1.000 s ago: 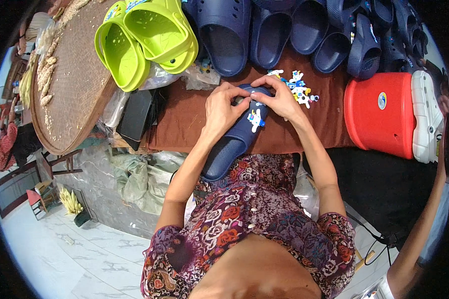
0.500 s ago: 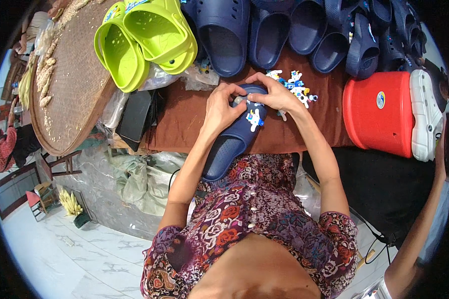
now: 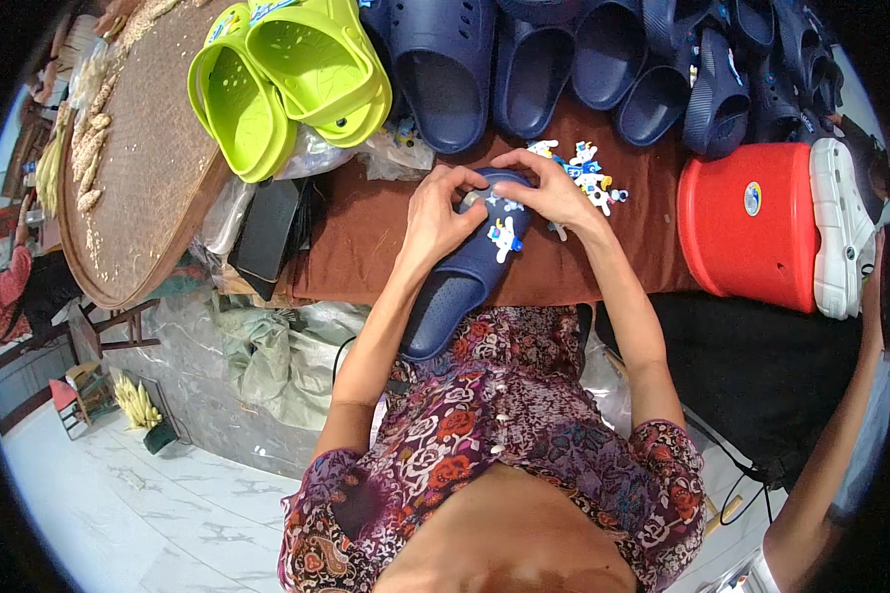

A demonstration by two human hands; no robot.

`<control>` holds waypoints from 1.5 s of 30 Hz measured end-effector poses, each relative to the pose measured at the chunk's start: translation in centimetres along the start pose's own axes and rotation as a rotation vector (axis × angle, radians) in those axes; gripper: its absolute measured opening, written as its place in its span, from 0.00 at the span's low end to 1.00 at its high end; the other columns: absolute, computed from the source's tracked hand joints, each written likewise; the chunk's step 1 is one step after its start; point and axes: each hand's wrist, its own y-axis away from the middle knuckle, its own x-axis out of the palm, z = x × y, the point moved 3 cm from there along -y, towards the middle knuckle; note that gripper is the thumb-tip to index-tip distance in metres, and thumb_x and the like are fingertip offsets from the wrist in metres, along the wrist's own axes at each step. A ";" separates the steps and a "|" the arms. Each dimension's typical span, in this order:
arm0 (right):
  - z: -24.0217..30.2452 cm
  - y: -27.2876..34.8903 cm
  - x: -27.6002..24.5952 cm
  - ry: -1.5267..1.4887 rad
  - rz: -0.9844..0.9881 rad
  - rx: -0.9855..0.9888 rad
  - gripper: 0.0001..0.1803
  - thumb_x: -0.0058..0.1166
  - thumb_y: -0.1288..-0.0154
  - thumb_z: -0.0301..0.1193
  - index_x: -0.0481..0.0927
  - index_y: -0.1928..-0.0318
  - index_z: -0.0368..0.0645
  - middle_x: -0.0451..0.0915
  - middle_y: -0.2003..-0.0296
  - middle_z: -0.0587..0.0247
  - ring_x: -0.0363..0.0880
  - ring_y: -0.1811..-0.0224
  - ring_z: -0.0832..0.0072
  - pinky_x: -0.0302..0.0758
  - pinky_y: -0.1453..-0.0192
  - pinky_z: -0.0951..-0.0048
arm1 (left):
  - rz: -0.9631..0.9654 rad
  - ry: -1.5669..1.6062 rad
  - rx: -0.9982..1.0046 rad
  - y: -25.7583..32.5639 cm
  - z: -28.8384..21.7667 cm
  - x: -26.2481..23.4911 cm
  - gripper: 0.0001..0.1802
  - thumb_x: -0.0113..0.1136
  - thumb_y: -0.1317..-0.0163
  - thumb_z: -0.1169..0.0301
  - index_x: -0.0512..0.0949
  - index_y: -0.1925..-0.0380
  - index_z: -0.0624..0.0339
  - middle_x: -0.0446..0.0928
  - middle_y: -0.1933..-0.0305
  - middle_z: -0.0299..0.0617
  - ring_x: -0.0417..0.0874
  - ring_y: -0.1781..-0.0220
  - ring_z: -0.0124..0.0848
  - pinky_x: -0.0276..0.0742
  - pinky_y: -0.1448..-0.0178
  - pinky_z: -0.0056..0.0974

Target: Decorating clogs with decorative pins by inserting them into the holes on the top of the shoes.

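A navy clog [image 3: 462, 277] lies on the brown cloth [image 3: 361, 232], its heel toward me. My left hand [image 3: 437, 212] grips the clog's toe from the left, fingers curled over the top. My right hand [image 3: 552, 188] presses on the toe from the right, fingertips meeting the left hand's over a small pale charm. One white and blue charm [image 3: 505, 237] is fixed on the clog's upper. A small heap of loose white and blue charms [image 3: 591, 176] lies on the cloth just past my right hand.
Two lime green clogs [image 3: 287, 74] lie at the back left, and several navy clogs [image 3: 564, 69] line the back. A red bucket [image 3: 747, 227] with a white clog [image 3: 841, 232] beside it stands at the right. A round woven tray [image 3: 153, 148] is left. Another person's arm [image 3: 841, 445] reaches in at the right.
Both hands have stayed on the clog's toe; the fingers have shifted slightly over the charm. The clog has not moved noticeably.
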 end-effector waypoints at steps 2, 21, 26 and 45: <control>0.2 -0.1 -0.9 -0.039 -0.003 0.030 0.19 0.60 0.31 0.32 0.79 0.44 0.37 0.82 0.52 0.63 0.79 0.51 0.78 0.74 0.44 0.75 | -0.002 -0.013 -0.002 0.2 -0.1 -0.1 0.15 0.67 0.48 0.70 0.84 0.59 0.59 0.80 0.62 0.42 0.79 0.65 0.33 0.77 0.58 0.36; 1.4 6.5 1.7 0.375 -0.475 -0.245 0.09 0.63 0.37 0.29 0.87 0.57 0.44 0.77 0.57 0.58 0.79 0.54 0.62 0.76 0.51 0.64 | 0.010 -0.086 -0.024 0.3 -0.8 -0.3 0.16 0.71 0.47 0.69 0.84 0.57 0.59 0.82 0.61 0.42 0.80 0.66 0.33 0.77 0.58 0.37; 1.5 6.8 1.3 0.377 -0.493 -0.276 0.09 0.61 0.36 0.28 0.86 0.55 0.43 0.79 0.58 0.58 0.80 0.54 0.62 0.76 0.51 0.64 | -0.010 -0.061 0.023 0.5 -0.7 -0.5 0.15 0.71 0.46 0.69 0.83 0.57 0.58 0.80 0.62 0.45 0.82 0.65 0.37 0.79 0.58 0.40; -2.2 8.0 -7.0 0.892 -0.699 -0.066 0.08 0.60 0.35 0.32 0.82 0.57 0.47 0.80 0.62 0.62 0.77 0.56 0.60 0.70 0.53 0.58 | -0.046 0.097 -0.104 4.6 2.9 -3.8 0.12 0.61 0.37 0.73 0.82 0.55 0.65 0.81 0.58 0.48 0.85 0.62 0.36 0.80 0.55 0.38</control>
